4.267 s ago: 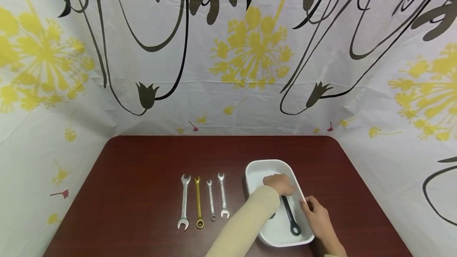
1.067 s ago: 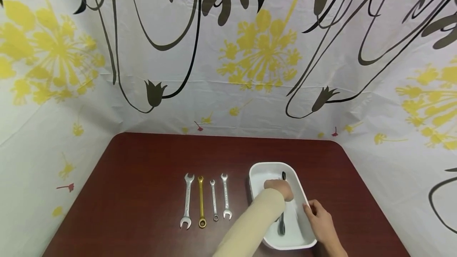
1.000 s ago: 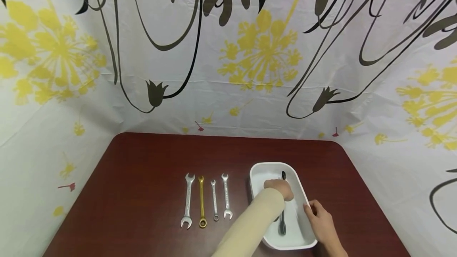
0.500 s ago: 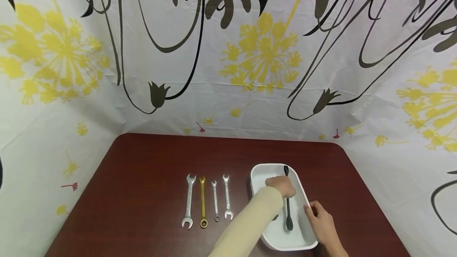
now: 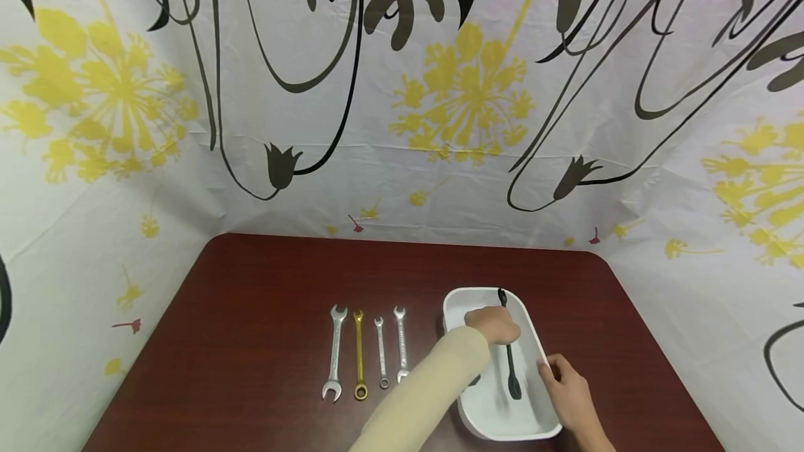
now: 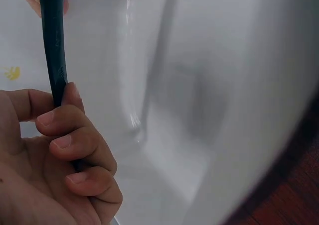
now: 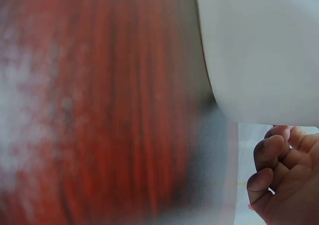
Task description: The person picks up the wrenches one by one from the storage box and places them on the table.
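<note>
My left hand [image 5: 494, 325] reaches into the white tray [image 5: 467, 418] and holds a dark wrench [image 5: 512, 375] around its middle. Fingers curl round the shaft in the left wrist view, where the wrench [image 6: 54, 46] runs up from the hand [image 6: 65, 155]. Both ends of the wrench show beyond the hand in the head view, its heads seen nearly edge-on. My right hand [image 5: 567, 390] grips the tray's right rim between thumb and fingers. Its bent fingers lie at the tray's edge in the right wrist view. Another dark piece [image 5: 474, 380] in the tray is mostly hidden by my left sleeve.
Left of the tray, several wrenches lie in a row on the dark red table [image 5: 251, 340]: a silver open-ended one [image 5: 335, 354], a gold one [image 5: 359, 358], a small silver one [image 5: 381, 354] and another silver one [image 5: 401, 344]. A patterned cloth [image 5: 377, 187] hangs behind.
The dark wrench has turned in the tray from ring-face up to edge-on, then its near end swung slightly right. My right hand stays on the rim; the head view has shifted a little.
</note>
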{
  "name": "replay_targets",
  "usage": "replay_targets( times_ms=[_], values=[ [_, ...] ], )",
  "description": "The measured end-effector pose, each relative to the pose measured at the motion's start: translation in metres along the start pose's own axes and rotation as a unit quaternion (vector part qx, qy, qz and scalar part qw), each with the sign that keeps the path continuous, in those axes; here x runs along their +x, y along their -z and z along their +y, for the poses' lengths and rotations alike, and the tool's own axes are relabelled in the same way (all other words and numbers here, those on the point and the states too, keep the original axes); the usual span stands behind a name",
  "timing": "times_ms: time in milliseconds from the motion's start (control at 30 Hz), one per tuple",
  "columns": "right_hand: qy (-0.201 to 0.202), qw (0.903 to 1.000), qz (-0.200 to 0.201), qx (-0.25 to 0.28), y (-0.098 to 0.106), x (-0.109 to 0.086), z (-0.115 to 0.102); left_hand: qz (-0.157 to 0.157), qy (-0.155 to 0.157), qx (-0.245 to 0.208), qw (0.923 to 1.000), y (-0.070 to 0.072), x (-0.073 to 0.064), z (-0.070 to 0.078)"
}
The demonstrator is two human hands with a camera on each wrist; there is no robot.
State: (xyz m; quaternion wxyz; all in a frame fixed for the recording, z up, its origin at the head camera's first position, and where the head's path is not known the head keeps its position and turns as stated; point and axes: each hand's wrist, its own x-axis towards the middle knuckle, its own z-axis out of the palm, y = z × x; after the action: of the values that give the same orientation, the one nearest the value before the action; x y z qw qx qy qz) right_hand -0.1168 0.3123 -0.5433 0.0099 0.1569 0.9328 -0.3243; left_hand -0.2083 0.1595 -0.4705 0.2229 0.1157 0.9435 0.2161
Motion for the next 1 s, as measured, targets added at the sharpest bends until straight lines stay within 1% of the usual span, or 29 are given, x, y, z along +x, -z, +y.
replay_targets(
  times_ms=[167, 233, 400, 500, 633, 833, 1000],
  values=[
    [-0.005, 1.0000, 0.000, -0.001, 0.000, -0.002, 0.002, -0.002, -0.011, -0.003, 0.9999, 0.001, -0.002, 0.000],
    [0.000, 1.0000, 0.003, 0.002, 0.001, -0.003, 0.003, -0.005, -0.016, -0.003, 0.9999, 0.001, -0.002, 0.000],
    [0.000, 1.0000, 0.009, -0.002, 0.001, -0.005, 0.004, -0.011, -0.019, -0.008, 0.9997, 0.003, -0.005, -0.003],
    [-0.007, 0.9999, 0.009, -0.005, 0.001, -0.005, 0.004, -0.014, -0.020, -0.014, 0.9996, 0.004, -0.007, -0.006],
    [-0.014, 0.9999, -0.003, -0.005, 0.000, -0.002, 0.002, -0.020, -0.026, -0.015, 0.9994, 0.007, -0.009, -0.012],
    [-0.006, 0.9999, -0.003, -0.008, 0.000, 0.000, 0.000, -0.013, -0.035, -0.005, 0.9993, 0.015, -0.011, -0.022],
    [-0.001, 0.9999, -0.001, -0.014, 0.000, 0.000, -0.001, -0.015, -0.034, -0.018, 0.9992, 0.020, -0.014, -0.030]
  ],
)
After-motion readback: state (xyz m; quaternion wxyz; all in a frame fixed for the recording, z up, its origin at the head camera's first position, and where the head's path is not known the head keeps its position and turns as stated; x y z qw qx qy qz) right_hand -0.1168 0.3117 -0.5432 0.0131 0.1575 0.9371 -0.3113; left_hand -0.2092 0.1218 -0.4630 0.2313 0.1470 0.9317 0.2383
